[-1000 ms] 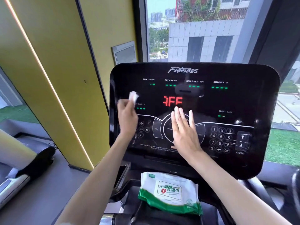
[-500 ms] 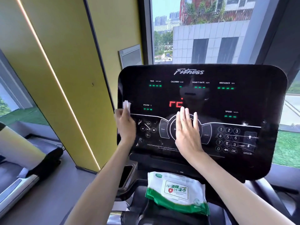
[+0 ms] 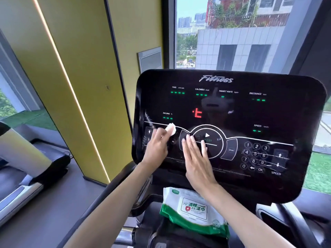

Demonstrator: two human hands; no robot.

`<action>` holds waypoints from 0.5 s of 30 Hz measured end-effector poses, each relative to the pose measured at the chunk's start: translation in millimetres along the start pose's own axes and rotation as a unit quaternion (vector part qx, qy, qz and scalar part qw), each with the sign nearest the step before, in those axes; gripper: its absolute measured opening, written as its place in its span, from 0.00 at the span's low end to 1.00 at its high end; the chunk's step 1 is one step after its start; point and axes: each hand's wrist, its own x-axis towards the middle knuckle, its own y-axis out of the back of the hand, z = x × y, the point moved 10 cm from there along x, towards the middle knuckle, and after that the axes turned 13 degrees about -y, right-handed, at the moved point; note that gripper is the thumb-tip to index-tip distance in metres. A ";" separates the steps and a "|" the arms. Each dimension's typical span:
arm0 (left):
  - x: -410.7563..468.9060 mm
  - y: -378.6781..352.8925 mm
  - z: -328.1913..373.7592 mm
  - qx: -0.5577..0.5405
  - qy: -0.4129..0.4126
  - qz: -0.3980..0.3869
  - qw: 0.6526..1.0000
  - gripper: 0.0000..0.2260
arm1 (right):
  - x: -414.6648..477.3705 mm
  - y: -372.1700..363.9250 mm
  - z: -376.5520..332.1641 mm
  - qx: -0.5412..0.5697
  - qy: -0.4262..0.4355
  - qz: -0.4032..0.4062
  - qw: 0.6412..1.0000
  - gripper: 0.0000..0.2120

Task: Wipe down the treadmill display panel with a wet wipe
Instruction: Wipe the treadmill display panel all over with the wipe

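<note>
The black glossy treadmill display panel (image 3: 268, 111) fills the right of the head view, with green readouts and red digits lit. My left hand (image 3: 156, 146) presses a small folded white wet wipe (image 3: 170, 129) against the panel's lower left, near the incline buttons. A thin wet streak shows just left of the wipe. My right hand (image 3: 196, 159) lies flat, fingers together, on the round start-button area in the lower middle of the panel. It holds nothing.
A green and white pack of wet wipes (image 3: 194, 211) lies on the console tray under the panel. A yellow wall (image 3: 80, 68) stands to the left, a window behind. Another treadmill's deck (image 3: 21, 187) lies at far left.
My left hand has slid the wipe down and to the right across the panel's left side. My right hand stays flat on the panel. The camera view has shifted left.
</note>
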 end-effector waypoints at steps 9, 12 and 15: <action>-7.4 0.8 -2.7 -0.006 0.043 0.005 0.999 0.24 | -34.0 -19.2 -9.3 -0.003 0.019 -0.042 0.999 0.34; -9.7 9.2 -16.4 -0.002 0.009 0.002 1.000 0.21 | -44.1 -22.7 -11.9 0.008 0.028 -0.052 0.998 0.33; -34.7 28.8 -76.5 -0.046 0.272 0.119 0.954 0.18 | -53.5 -26.7 -10.2 0.027 0.025 -0.062 0.997 0.33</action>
